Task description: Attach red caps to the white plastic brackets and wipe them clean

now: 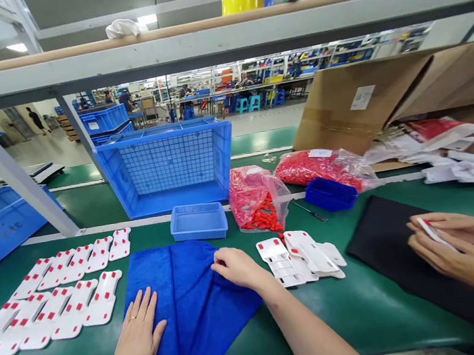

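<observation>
Both hands rest on a blue cloth [191, 298]: left hand [137, 333] flat and spread, right hand [236, 267] pinching a fold, on the green desk [357, 312] in a factory hall.

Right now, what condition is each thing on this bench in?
blue cloth: spread flat, partly folded over
left hand: open, flat on the cloth
right hand: pinching a cloth fold
small blue tray: upright, looks empty
bag of red parts: open
large blue crate: tipped on its side

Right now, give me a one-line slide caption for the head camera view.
Left hand flat and right hand pinching a blue microfibre cloth on a green workbench, beside rows of white plastic clips with red tabs.
</observation>
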The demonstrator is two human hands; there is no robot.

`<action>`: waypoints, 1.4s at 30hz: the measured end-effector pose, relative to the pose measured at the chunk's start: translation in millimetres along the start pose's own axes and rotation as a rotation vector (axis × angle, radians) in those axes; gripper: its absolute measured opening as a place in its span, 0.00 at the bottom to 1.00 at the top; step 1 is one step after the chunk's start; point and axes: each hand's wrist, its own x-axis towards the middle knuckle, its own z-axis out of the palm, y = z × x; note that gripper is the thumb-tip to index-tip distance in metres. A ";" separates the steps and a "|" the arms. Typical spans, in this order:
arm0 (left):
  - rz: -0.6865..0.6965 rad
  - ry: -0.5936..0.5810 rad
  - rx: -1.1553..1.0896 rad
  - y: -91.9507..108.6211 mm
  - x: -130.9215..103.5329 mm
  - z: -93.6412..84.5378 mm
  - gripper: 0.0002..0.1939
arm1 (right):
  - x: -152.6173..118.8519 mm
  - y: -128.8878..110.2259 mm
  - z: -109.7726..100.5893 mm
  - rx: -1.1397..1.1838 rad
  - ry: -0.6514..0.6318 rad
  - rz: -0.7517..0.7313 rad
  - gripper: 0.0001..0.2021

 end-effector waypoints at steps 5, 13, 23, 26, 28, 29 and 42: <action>0.037 -0.098 -0.050 -23.9 13.1 -14.2 0.28 | -26.6 -12.7 -4.5 -0.075 -0.241 -0.021 0.04; 0.035 -0.133 -0.177 -45.9 -1.4 -33.9 0.24 | -80.0 2.4 -0.9 -0.190 -0.269 0.101 0.11; -0.010 -0.148 -0.130 -25.2 37.7 -66.6 0.22 | -95.7 -10.5 14.6 -0.183 -0.289 0.167 0.06; 0.090 -0.119 -0.369 14.2 70.4 -99.0 0.13 | -92.6 -11.7 9.4 -0.191 -0.267 0.160 0.03; 0.109 -0.095 -0.522 39.6 93.8 -113.9 0.14 | -88.7 -8.1 0.9 -0.209 -0.206 0.177 0.04; 0.109 -0.082 -0.598 50.2 104.9 -117.5 0.15 | -86.5 -4.2 -4.9 -0.230 -0.158 0.200 0.05; 0.120 -0.311 -0.930 68.1 151.1 -25.0 0.21 | -47.2 81.3 -55.1 -0.554 0.115 0.733 0.24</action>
